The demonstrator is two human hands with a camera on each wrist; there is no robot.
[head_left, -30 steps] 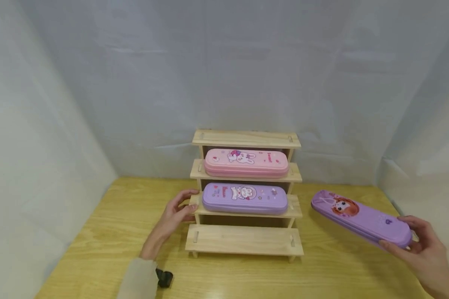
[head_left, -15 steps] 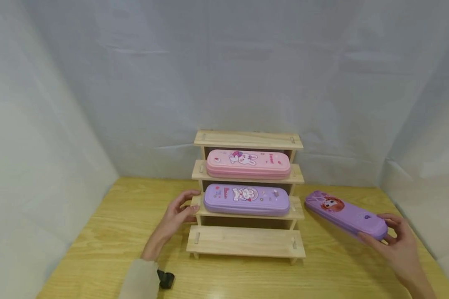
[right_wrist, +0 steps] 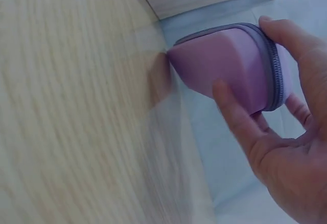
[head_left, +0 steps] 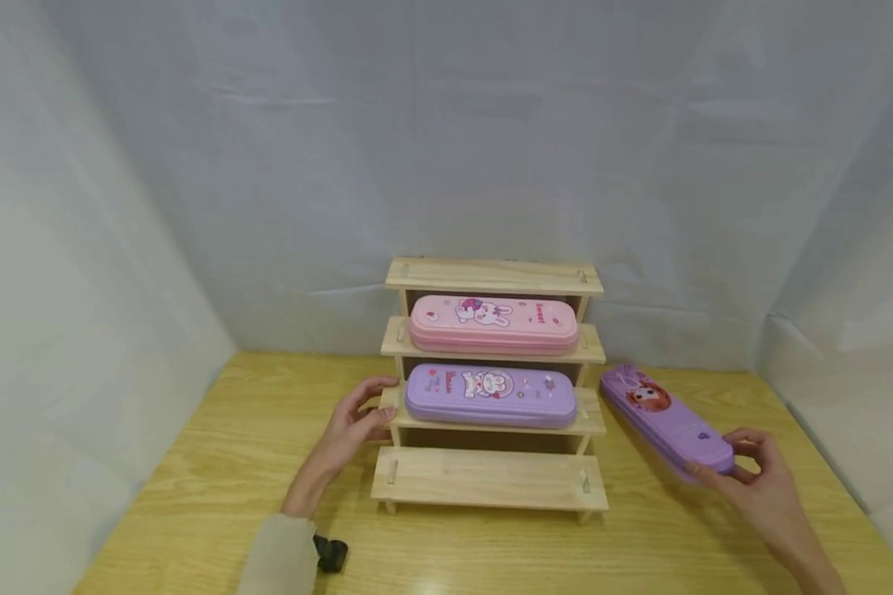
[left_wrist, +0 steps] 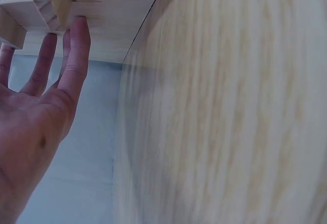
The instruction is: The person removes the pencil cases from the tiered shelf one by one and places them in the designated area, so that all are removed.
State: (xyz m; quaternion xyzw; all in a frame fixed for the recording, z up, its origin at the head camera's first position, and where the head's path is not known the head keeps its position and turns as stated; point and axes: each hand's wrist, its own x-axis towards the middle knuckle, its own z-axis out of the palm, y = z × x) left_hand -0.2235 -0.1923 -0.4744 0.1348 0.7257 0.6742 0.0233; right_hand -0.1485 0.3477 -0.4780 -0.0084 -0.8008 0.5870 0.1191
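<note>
My right hand (head_left: pixel 766 487) grips the near end of a long purple pencil case (head_left: pixel 673 421) with a red-haired cartoon girl on its lid, thumb on one side and fingers on the other. The case points away at a slant, right of the stepped wooden shelf (head_left: pixel 491 479). In the right wrist view its grey zipper (right_wrist: pixel 273 65) shows. My left hand (head_left: pixel 350 426) holds the left end of the shelf's second board from the bottom; in the left wrist view its fingertips meet the wood. A lilac rabbit pencil case (head_left: pixel 521 397) lies on that board, a pink one (head_left: pixel 517 324) one board higher.
The shelf's top and bottom boards carry nothing. A small black object (head_left: pixel 331 554) lies beside the left sleeve (head_left: pixel 279 554). Pale sheeting (head_left: pixel 491 149) encloses the wood-grain table (head_left: pixel 253 430) at the back and sides.
My right hand has carried the purple pencil case leftward toward the shelf, turning it so it points more steeply away. The left hand stays at the shelf's edge.
</note>
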